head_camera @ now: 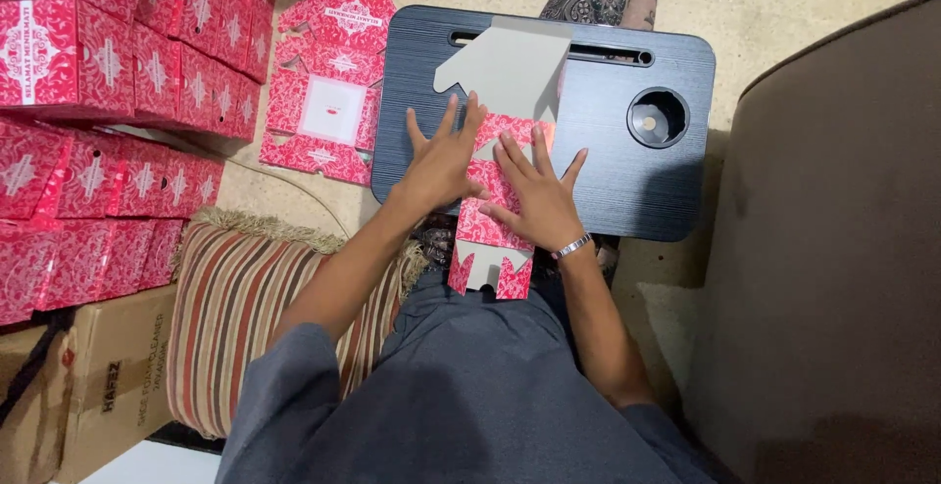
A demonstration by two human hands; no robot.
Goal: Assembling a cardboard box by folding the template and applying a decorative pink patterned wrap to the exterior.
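**Both hands press a flat red carton on a lap desk**

Nearest the camera is the person's grey-clothed lap (470, 396), with a striped cushion (245, 317) at about 9 o'clock and a brown cardboard box (108, 386) beyond it at the frame's left edge. A dark brown sofa side (833, 278) fills the 3 o'clock side.

The unfolded red patterned carton (495, 215) lies across the near edge of the black lap desk (608, 180), its lower flaps hanging over toward the lap and its grey inner panel (510, 63) stretching toward 12 o'clock. The left hand (443, 161) lies flat and open on the carton, fingers spread, gripping nothing. The right hand (534, 200), with a silver bracelet (571, 246) at the wrist, is likewise spread flat on it, just beside the left.

A round cup recess (657, 117) sits in the desk at 2 o'clock. Farther off, flat carton blanks (328, 92) lie on the floor at 11 o'clock, and stacked red boxes (108, 82) crowd 10 o'clock.
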